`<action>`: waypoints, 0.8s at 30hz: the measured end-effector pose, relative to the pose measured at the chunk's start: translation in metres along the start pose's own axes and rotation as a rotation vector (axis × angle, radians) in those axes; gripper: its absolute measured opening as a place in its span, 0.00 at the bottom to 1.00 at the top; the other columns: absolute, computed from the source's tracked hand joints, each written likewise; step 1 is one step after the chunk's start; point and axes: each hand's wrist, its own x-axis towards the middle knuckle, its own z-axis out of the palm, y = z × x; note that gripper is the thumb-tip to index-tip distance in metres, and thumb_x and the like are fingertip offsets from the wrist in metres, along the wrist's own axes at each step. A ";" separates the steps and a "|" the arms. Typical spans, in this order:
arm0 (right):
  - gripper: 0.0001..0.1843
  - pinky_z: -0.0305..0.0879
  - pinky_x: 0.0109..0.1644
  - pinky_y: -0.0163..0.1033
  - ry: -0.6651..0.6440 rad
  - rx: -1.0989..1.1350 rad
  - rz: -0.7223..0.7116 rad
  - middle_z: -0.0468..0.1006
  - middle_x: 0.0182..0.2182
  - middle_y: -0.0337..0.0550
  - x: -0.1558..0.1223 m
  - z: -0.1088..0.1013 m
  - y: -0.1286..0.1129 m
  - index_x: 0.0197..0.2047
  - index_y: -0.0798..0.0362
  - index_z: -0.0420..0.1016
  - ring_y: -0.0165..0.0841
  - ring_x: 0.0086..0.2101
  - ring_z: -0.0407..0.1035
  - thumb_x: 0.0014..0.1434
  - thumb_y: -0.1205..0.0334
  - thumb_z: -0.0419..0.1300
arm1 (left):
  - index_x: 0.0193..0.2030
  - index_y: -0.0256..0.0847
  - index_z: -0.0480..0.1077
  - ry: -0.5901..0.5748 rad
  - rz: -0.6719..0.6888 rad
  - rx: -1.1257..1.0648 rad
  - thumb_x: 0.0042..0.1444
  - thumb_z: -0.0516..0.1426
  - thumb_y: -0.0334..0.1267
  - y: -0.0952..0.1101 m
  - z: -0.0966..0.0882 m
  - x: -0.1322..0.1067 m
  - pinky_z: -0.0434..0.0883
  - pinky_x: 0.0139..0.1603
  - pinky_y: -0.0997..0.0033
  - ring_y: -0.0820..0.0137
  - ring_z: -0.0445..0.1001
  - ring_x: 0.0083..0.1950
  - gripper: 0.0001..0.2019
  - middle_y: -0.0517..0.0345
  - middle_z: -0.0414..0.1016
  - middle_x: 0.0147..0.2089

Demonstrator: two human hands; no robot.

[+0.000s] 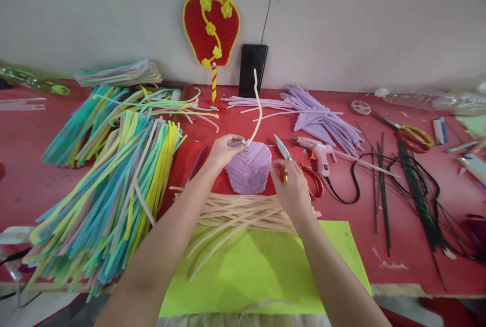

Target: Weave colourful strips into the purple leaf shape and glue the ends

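Note:
My left hand (227, 150) pinches the lower end of a cream pipe cleaner (259, 112) at the top edge of a purple piece (249, 169). This piece is covered with slanted rows of purple pipe cleaner. The cream stem rises, slightly bent, above it. To the right of the piece, my right hand (292, 182) is closed on a pair of scissors (282, 148); their blades point up and left, and a red handle loop shows behind the hand. Part of the grip is hidden. Cream pipe cleaners (246, 210) lie in a loose pile below the purple piece.
Colourful pipe cleaner bundles (110, 200) fill the left. Purple pipe cleaners (322, 119), a pink glue gun (322, 157) with a black cord, and other scissors (415, 137) lie rightward. A phone (252, 71) and red apple-shaped decoration (201, 28) stand against the wall. Green sheet (243, 271) in front.

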 end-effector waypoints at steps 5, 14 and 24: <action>0.12 0.65 0.44 0.45 -0.342 -0.102 -0.230 0.75 0.37 0.48 -0.031 -0.017 -0.019 0.40 0.53 0.71 0.39 0.39 0.69 0.60 0.56 0.52 | 0.36 0.36 0.72 -0.020 0.129 0.214 0.46 0.59 0.28 -0.003 0.003 -0.004 0.69 0.48 0.67 0.69 0.75 0.42 0.09 0.52 0.77 0.40; 0.32 0.60 0.52 0.51 -0.511 -0.432 -0.392 0.71 0.48 0.54 -0.054 -0.033 -0.042 0.53 0.58 0.65 0.47 0.46 0.65 0.47 0.55 0.65 | 0.42 0.38 0.71 0.177 0.262 0.503 0.52 0.56 0.29 0.028 -0.005 -0.031 0.67 0.53 0.64 0.68 0.72 0.47 0.10 0.51 0.74 0.45; 0.24 0.60 0.46 0.47 -0.646 -0.559 -0.268 0.72 0.43 0.56 -0.063 -0.013 -0.051 0.50 0.61 0.65 0.45 0.42 0.64 0.46 0.71 0.58 | 0.43 0.39 0.69 0.177 0.400 0.488 0.54 0.53 0.29 0.058 -0.008 -0.082 0.66 0.55 0.64 0.70 0.71 0.50 0.10 0.54 0.74 0.46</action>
